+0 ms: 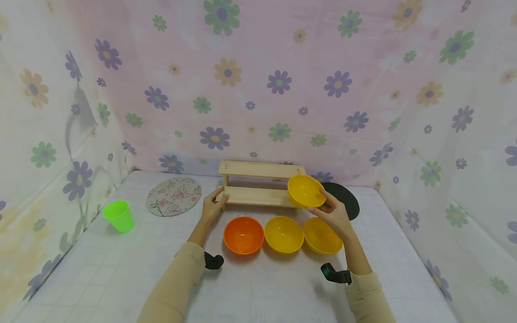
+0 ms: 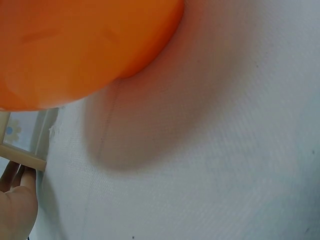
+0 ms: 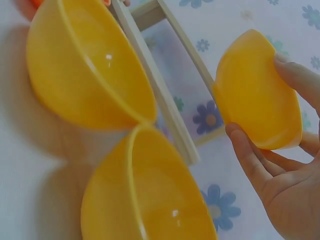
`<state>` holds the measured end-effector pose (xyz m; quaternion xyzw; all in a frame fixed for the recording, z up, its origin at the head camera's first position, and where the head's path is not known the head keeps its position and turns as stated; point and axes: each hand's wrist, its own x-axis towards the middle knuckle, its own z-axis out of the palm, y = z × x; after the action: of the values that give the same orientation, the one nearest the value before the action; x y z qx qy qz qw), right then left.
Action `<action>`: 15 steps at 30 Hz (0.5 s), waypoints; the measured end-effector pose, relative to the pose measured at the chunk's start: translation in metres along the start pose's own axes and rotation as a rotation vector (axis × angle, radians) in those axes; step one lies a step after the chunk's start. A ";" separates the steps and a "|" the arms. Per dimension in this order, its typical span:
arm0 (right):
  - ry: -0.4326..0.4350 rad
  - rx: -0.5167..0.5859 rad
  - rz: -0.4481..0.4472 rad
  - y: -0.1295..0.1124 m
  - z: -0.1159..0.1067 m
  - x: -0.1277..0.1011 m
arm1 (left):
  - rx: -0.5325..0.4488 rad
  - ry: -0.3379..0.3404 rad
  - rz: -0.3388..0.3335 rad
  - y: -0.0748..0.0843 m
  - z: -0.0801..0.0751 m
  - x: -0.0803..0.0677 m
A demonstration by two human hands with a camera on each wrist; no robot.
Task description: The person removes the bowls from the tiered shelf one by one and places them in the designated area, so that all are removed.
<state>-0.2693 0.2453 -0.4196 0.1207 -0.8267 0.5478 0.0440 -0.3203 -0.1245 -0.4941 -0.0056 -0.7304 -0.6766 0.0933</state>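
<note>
My right hand (image 1: 334,216) holds a yellow bowl (image 1: 305,191) by its side, thumb and fingers spread around the wall. The bowl is raised at the right end of a two-tier wooden shelf (image 1: 258,196), overlapping its lower board in the head view. In the right wrist view the held bowl (image 3: 257,92) is tilted, its outside towards the camera. At the shelf's left end, my left hand (image 1: 212,208) grips the end of the lower board. An orange bowl (image 1: 243,235) and two yellow bowls, one in the middle (image 1: 284,234) and one on the right (image 1: 322,236), stand in a row before the shelf.
A green cup (image 1: 119,216) stands at the far left, near the cloth wall. Behind the left hand lies a round flowered mat (image 1: 173,196). A black round mat (image 1: 343,199) lies partly hidden behind the right hand. Flowered cloth (image 1: 258,85) encloses the white table's back and sides.
</note>
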 end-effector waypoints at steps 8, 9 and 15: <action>0.041 -0.064 0.030 0.017 -0.018 -0.019 | 0.017 0.014 -0.004 -0.004 0.001 0.000; 0.047 -0.064 0.033 0.018 -0.020 -0.022 | 0.015 0.012 -0.007 -0.003 0.001 0.000; 0.091 -0.048 0.058 0.025 -0.034 -0.037 | -0.031 -0.017 -0.001 0.018 -0.001 -0.009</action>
<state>-0.2418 0.2915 -0.4363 0.0704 -0.8398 0.5340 0.0686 -0.3092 -0.1233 -0.4773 -0.0123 -0.7204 -0.6880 0.0868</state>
